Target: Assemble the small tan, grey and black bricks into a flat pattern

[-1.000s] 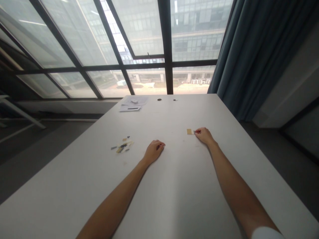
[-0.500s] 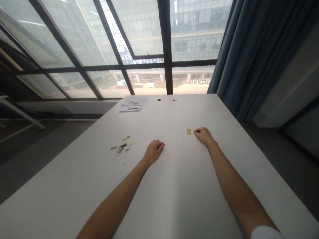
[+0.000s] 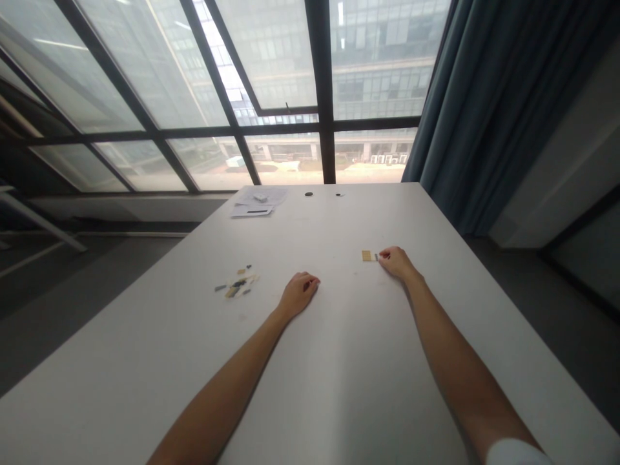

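At the right of the white table my right hand (image 3: 396, 263) has thumb and fingers pinched together. Its fingertips are at the right end of a short row of small flat pieces. The row holds a yellowish square piece (image 3: 366, 256), a thin pale piece (image 3: 372, 256) and a small dark grey piece (image 3: 376, 256) closest to the fingers. Whether anything is inside the pinch is hidden. My left hand (image 3: 298, 294) rests on the table near the middle, fingers curled in and tips together, with nothing visible in them. Left of it lies a loose pile of small grey, yellowish and pale pieces (image 3: 237, 284).
Papers (image 3: 252, 210) with a small white object (image 3: 260, 198) on top lie at the table's far left corner. Two small dark round spots, one a disc (image 3: 309, 194), sit near the far edge. Behind are windows (image 3: 285, 155) and a blue curtain (image 3: 460, 129).
My right fingertips have shifted slightly right, and more of the small grey piece shows beside the pale one. My left hand has stayed in place.
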`<move>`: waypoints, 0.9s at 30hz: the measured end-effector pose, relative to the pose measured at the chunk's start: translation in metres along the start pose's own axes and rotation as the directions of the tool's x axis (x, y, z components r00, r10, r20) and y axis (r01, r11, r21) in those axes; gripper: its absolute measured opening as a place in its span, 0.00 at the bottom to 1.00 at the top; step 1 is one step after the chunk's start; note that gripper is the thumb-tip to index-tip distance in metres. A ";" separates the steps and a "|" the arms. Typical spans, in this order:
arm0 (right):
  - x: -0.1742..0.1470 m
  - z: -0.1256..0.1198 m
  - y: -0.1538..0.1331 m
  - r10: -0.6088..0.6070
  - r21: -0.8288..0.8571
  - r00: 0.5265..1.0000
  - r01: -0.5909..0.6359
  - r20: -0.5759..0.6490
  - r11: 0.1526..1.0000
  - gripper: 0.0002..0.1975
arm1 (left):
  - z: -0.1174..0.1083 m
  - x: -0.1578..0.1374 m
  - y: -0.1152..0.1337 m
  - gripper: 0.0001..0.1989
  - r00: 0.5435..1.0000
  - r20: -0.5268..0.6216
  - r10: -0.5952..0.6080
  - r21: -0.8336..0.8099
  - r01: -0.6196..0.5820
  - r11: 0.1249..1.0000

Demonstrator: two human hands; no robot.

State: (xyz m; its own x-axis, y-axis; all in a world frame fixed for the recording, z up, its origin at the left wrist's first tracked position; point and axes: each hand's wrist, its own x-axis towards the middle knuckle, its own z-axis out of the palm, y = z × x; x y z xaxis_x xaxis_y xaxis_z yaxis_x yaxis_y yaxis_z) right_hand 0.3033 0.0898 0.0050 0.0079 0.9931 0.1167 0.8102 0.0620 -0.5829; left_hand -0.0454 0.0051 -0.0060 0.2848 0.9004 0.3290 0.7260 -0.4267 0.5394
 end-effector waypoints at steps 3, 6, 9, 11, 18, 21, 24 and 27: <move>0.000 -0.006 -0.016 -0.001 0.015 0.994 0.003 -0.107 1.000 0.14 | 0.001 0.000 -0.001 0.14 1.000 0.000 -0.009 0.001 0.009 1.000; -0.005 -0.007 -0.045 -0.101 0.104 0.973 0.124 -0.208 0.987 0.15 | 0.001 0.001 0.000 0.13 1.000 -0.002 -0.010 0.006 0.010 1.000; -0.017 0.006 -0.078 -0.196 0.159 0.949 0.239 -0.248 0.958 0.14 | 0.000 0.001 0.002 0.13 1.000 -0.005 -0.009 0.009 0.009 1.000; -0.029 0.022 -0.095 -0.267 0.140 0.943 0.297 -0.200 0.945 0.13 | 0.000 0.001 0.004 0.13 1.000 -0.005 -0.012 0.004 0.012 1.000; -0.071 0.077 -0.122 -0.370 0.008 0.927 0.371 0.061 0.929 0.11 | 0.000 0.000 0.007 0.12 1.000 -0.006 -0.009 -0.002 0.009 1.000; -0.078 0.084 -0.123 -0.394 -0.036 0.914 0.399 0.097 0.916 0.10 | 0.000 -0.001 0.008 0.11 1.000 -0.007 -0.002 -0.001 0.002 1.000; -0.078 0.085 -0.122 -0.391 -0.063 0.914 0.398 0.105 0.915 0.09 | 0.001 -0.001 0.007 0.11 1.000 -0.006 -0.004 0.003 0.004 1.000; -0.077 0.085 -0.120 -0.388 -0.071 0.916 0.396 0.104 0.916 0.09 | 0.003 -0.001 0.006 0.10 1.000 -0.011 -0.014 0.009 0.014 1.000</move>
State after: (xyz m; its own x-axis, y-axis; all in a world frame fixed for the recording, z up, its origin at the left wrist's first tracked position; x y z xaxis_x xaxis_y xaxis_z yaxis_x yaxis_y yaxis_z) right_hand 0.1556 0.0145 -0.0017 -0.3678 0.8959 0.2490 0.7866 0.4426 -0.4306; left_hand -0.0394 0.0019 -0.0048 0.2678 0.9053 0.3296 0.7353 -0.4132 0.5373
